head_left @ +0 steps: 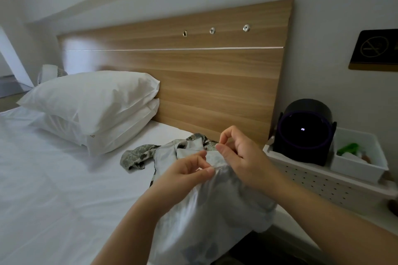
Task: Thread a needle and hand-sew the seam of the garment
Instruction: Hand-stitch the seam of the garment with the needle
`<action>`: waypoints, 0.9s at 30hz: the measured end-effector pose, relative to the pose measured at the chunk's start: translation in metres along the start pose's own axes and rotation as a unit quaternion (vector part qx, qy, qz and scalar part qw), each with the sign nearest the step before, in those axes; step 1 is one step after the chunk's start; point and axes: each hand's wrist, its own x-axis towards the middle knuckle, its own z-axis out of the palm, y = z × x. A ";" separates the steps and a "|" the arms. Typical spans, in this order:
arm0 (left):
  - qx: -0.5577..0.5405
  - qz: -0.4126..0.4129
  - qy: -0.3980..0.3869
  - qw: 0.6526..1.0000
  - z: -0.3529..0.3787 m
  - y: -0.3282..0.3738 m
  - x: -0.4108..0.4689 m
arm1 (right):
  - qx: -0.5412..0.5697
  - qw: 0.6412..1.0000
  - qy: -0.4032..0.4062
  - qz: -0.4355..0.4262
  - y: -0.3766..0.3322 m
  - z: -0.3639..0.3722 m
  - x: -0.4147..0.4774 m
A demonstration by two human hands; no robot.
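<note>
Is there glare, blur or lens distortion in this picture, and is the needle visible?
Head view: dim, soft light; pale glare on the left of the light wooden headboard, whose edges lean from the wide lens; left hand and right hand on the grey patterned garment look slightly soft, so no needle or thread is discernible.

A white-sheeted bed [53,178] carries two white pillows [92,97], stacked one on the other against the wooden headboard [215,84]. A pale grey patterned garment [204,211] lies rumpled on the bed near its right edge, one end trailing toward the pillows. Just beside the bed, a white shelf [312,178] with a perforated front bears a dark round device [303,133] showing a small lit display, and a white bin [357,163] holding something green.
</note>
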 end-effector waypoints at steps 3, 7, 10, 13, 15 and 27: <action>0.033 -0.019 -0.013 0.999 0.003 -0.002 0.005 | 0.004 1.000 -0.004 0.024 0.002 -0.007 -0.003; 0.150 -0.002 0.032 0.988 0.013 -0.001 0.009 | -0.029 0.999 0.003 0.042 0.007 -0.011 -0.006; 0.226 0.077 0.120 0.964 0.027 0.003 0.007 | -0.086 0.995 0.050 0.010 0.009 -0.011 -0.005; 0.235 0.158 0.189 0.940 0.042 0.006 0.002 | -0.102 0.988 0.114 -0.020 0.005 -0.012 0.000; 0.220 0.193 0.210 0.933 0.047 0.007 0.001 | -0.080 0.987 0.137 -0.039 0.000 -0.012 0.002; 0.273 0.241 0.206 0.908 0.036 -0.010 -0.017 | -0.066 0.978 0.161 -0.112 -0.010 -0.024 0.001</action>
